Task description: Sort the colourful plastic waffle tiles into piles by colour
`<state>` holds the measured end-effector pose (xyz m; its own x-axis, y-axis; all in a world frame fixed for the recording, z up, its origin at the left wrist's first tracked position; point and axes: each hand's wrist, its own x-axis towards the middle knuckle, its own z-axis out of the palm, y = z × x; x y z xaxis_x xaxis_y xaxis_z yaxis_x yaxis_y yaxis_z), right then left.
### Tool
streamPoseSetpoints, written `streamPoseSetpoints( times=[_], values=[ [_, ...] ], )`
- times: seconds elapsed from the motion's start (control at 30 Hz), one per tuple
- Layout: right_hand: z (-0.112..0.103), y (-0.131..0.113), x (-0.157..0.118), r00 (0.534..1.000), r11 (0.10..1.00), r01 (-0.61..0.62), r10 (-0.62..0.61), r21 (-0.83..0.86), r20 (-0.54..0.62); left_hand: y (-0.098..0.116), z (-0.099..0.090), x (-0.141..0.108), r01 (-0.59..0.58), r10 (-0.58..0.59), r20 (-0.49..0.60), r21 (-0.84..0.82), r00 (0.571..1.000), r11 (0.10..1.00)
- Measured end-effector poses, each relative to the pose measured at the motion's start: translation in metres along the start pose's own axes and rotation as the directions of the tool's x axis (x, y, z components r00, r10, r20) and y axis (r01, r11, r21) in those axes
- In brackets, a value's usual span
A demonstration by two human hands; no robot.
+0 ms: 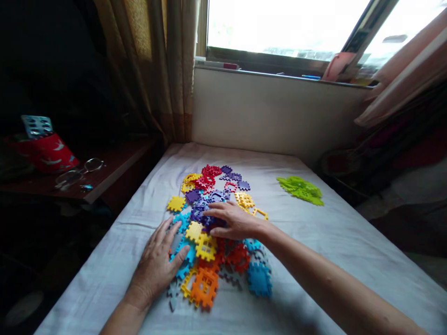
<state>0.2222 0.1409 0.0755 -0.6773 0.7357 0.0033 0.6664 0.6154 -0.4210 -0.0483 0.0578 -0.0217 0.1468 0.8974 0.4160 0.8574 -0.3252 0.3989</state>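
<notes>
Flat interlocking plastic puzzle tiles in several colours lie heaped in the middle of a white sheet. My left hand (159, 258) rests at the left edge of the heap with fingers spread, its fingertips by light-blue tiles (181, 222). Over the purple tiles (198, 214) reaches my right hand (232, 219), fingers stretched out and apart; what lies under its palm is hidden. Between the hands are yellow tiles (206, 246). Nearer me sit an orange tile (204, 286) and a blue tile (259, 279). Red tiles (211, 172) lie at the far end.
A separate pile of lime-green tiles (301, 190) lies on the right of the sheet (335, 246). On a dark side table (115, 163) at left are eyeglasses (82, 172) and a red container (50, 151). Beyond the bed stand a wall and a window.
</notes>
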Motion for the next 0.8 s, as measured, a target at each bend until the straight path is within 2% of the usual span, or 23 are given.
streamPoseSetpoints(
  times=[0.03,0.1,0.13,0.2,0.27,0.3,0.37,0.43,0.6,0.7,0.8],
  values=[
    [-0.008,0.009,0.006,0.999,0.999,-0.035,0.036,0.023,-0.02,0.0,0.0,0.0,-0.007,0.007,0.002,0.002,1.0,1.0],
    [-0.024,0.034,0.029,0.969,0.975,-0.216,0.22,0.046,-0.11,0.001,0.0,-0.001,-0.017,0.017,0.003,0.003,1.0,1.0],
    [-0.031,0.048,0.044,0.917,0.938,-0.346,0.346,0.032,-0.2,0.001,-0.001,-0.001,-0.021,0.021,0.001,0.006,1.0,1.0],
    [-0.041,0.076,0.078,0.731,0.789,-0.607,0.6,0.093,-0.324,0.002,-0.002,-0.002,-0.029,0.029,-0.004,0.02,1.0,0.999],
    [-0.044,0.097,0.108,0.629,0.698,-0.701,0.701,0.144,-0.336,0.003,-0.003,-0.003,-0.04,0.04,-0.012,0.044,0.999,0.998],
    [-0.043,0.105,0.121,0.601,0.668,-0.726,0.731,0.163,-0.323,0.004,-0.004,-0.004,-0.046,0.047,-0.016,0.057,0.999,0.997],
    [-0.039,0.113,0.143,0.583,0.639,-0.747,0.763,0.183,-0.28,0.005,-0.005,-0.005,-0.05,0.052,-0.019,0.08,0.998,0.996],
    [-0.032,0.11,0.161,0.618,0.654,-0.74,0.753,0.154,-0.226,0.006,-0.006,-0.005,-0.042,0.043,-0.007,0.089,0.999,0.995],
    [-0.014,0.074,0.187,0.802,0.806,-0.592,0.589,-0.005,-0.103,0.007,-0.005,-0.005,-0.033,0.033,0.005,0.091,0.999,0.995],
    [-0.011,0.051,0.18,0.866,0.863,-0.5,0.498,-0.079,-0.042,0.005,-0.003,-0.005,-0.008,0.008,-0.002,0.085,1.0,0.996],
    [-0.015,0.034,0.155,0.894,0.889,-0.444,0.447,-0.113,0.005,0.005,-0.001,-0.004,0.019,-0.018,-0.008,0.085,1.0,0.996]
  ],
)
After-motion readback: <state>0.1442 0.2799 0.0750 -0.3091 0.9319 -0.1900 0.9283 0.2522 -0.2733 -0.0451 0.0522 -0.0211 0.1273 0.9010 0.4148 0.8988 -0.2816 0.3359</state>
